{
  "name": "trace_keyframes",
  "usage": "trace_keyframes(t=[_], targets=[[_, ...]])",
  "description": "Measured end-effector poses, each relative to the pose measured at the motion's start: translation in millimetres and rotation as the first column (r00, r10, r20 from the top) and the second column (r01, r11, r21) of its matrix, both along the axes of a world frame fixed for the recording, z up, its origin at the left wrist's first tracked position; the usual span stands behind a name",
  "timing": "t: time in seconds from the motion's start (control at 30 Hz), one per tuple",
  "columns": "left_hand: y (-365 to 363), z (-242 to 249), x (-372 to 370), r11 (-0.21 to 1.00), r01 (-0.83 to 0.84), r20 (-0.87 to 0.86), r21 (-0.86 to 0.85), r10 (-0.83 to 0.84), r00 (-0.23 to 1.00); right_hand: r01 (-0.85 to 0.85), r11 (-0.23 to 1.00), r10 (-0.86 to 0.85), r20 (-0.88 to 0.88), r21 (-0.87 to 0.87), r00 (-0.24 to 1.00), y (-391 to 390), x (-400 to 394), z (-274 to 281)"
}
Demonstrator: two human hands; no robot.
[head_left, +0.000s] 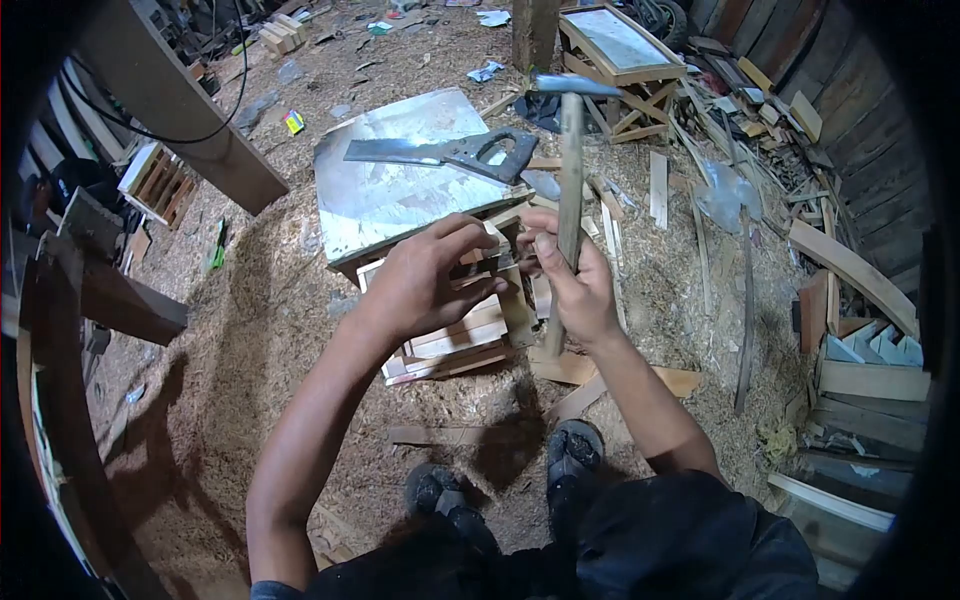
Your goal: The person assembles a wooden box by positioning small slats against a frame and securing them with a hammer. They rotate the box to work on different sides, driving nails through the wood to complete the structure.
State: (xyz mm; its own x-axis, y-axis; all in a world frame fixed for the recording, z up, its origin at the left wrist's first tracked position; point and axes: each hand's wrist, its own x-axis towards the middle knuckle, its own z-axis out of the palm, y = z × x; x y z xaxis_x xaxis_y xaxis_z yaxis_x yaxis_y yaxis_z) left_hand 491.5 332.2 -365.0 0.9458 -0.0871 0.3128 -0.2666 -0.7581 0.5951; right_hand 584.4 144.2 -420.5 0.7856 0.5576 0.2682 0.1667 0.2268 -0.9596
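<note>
My right hand [578, 290] is wrapped around the wooden handle of a hammer [570, 160], held upright with its metal head at the top. My left hand [425, 280] is just to the left, its fingers bent and its thumb apart from them; nothing shows between them. Below both hands lies a small slatted wooden frame [455, 345], partly covered by my left hand. Behind it is a low, pale, worn board-topped surface [380, 215], with a handsaw [450, 152] lying across it.
Wood shavings and offcuts cover the ground around my feet. A wooden post [185, 110] rises at the left, and a framed wooden piece [625, 45] stands at the back. Curved boards [855, 270] and slats lean along the right wall. A loose plank [450, 435] lies before my shoes.
</note>
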Motion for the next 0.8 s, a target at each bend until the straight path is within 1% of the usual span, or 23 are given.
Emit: trace_keyframes(t=[0.07,0.17,0.23,0.27,0.37,0.47,0.57,0.67,0.77,0.8], targets=[[1.5,-1.2,-0.1,1.0,0.01,0.008,-0.003,-0.01,1.0,-0.166,0.981,0.167,0.003,-0.098,0.986,-7.6,9.0,18.3],[5.9,-5.3,1.0,1.0,0.02,0.026,-0.021,-0.02,0.999,-0.27,0.95,0.284,0.073,-0.158,0.956,-9.4,11.9,15.3],[6.1,-6.1,0.9,0.998,-0.001,0.017,-0.06,0.002,1.0,-0.19,0.954,0.262,0.341,-0.23,0.903,-6.3,6.9,14.0],[4.7,-5.5,0.5,0.999,-0.016,0.002,-0.051,0.016,1.0,-0.169,0.956,0.248,0.355,-0.238,0.901,-6.8,4.5,14.2],[1.6,-3.3,-0.9,0.998,-0.046,-0.045,-0.038,0.045,0.998,-0.243,0.964,0.256,0.129,-0.108,0.958,-3.1,4.6,8.9],[2.3,-2.2,-0.5,0.997,-0.055,-0.077,-0.059,0.051,0.996,-0.225,0.967,0.238,0.119,-0.117,0.964,-1.8,5.0,7.6],[2.6,-2.4,-1.7,0.996,-0.07,-0.079,-0.063,0.064,0.995,-0.193,0.966,0.23,0.226,-0.173,0.947,-1.8,6.3,7.9],[4.1,-8.3,-2.1,0.996,-0.072,-0.047,-0.057,0.07,0.996,-0.195,0.962,0.23,0.179,-0.19,0.957,-2.6,6.2,6.8],[6.4,-11.1,-1.1,0.994,-0.07,-0.046,-0.087,0.066,0.997,-0.177,0.959,0.225,0.218,-0.219,0.95,-2.1,8.4,5.0],[6.4,-10.4,-0.8,0.993,-0.07,-0.05,-0.099,0.065,0.997,-0.168,0.968,0.209,0.225,-0.186,0.952,-0.3,8.0,4.2]])
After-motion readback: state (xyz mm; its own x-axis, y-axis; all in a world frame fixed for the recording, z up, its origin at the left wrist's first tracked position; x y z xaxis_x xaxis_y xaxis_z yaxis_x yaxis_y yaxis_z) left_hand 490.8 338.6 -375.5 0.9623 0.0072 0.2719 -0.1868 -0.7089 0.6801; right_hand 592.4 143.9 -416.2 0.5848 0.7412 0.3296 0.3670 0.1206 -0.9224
